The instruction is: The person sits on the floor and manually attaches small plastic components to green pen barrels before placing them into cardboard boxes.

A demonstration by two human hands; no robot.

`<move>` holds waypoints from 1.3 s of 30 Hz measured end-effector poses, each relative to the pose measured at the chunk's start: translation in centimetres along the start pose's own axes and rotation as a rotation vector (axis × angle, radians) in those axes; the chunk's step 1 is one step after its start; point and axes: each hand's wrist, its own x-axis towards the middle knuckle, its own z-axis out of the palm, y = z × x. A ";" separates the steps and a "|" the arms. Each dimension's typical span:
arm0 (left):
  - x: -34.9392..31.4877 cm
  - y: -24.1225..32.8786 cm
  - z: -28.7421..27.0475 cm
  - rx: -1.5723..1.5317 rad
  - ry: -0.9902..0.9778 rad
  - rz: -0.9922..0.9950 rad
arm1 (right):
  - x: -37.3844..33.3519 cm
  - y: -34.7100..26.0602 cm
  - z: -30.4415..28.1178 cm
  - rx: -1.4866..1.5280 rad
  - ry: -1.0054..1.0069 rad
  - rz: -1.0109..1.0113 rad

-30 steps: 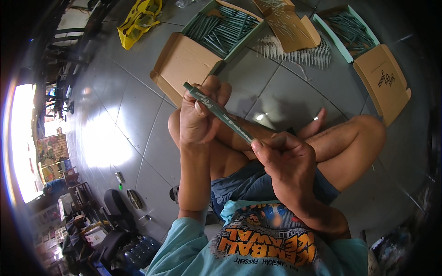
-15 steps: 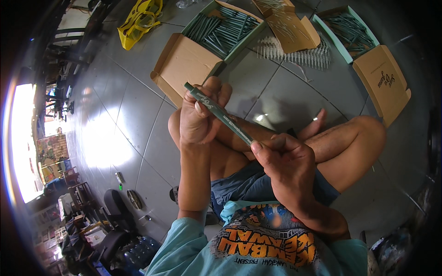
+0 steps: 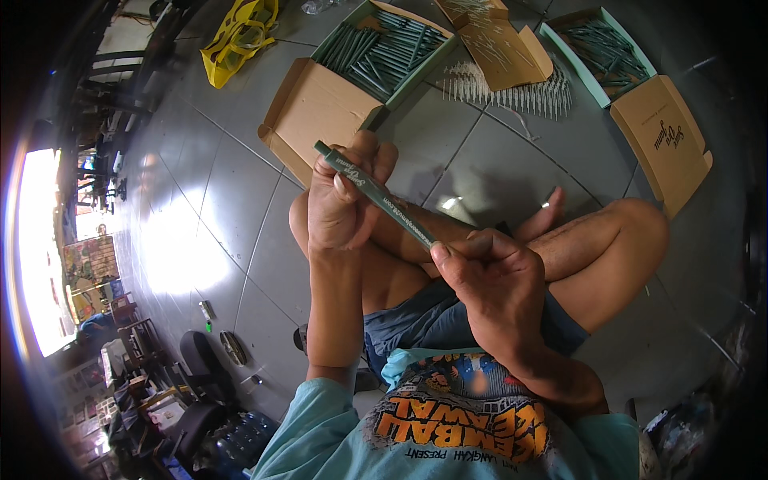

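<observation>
A slim dark green pen (image 3: 384, 200) with pale print slants across in front of my lap. My left hand (image 3: 340, 212) is closed on its upper left part, the thumb pressed along the barrel and the fingers curled behind. At the lower right end, my right hand (image 3: 500, 280) pinches the pen between thumb and fingers, hiding that tip. Beyond my left hand stands an open box (image 3: 416, 86) full of similar green pens, its brown lid (image 3: 320, 104) folded toward me.
At the far right is a second open box (image 3: 560, 60) of green pens with its lid (image 3: 660, 136) laid out. Between the boxes, thin white refills (image 3: 520, 98) lie by a brown carton (image 3: 512, 68). A yellow bag (image 3: 224, 60) sits far left; my crossed legs (image 3: 608, 240) surround the lap.
Both hands keep their hold on the pen in almost the same pose. The whole view has shifted slightly.
</observation>
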 end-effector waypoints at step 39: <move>0.0 -0.1 0.2 -0.029 -0.034 -0.009 | 0.7 0.6 -0.8 -0.081 -0.027 0.082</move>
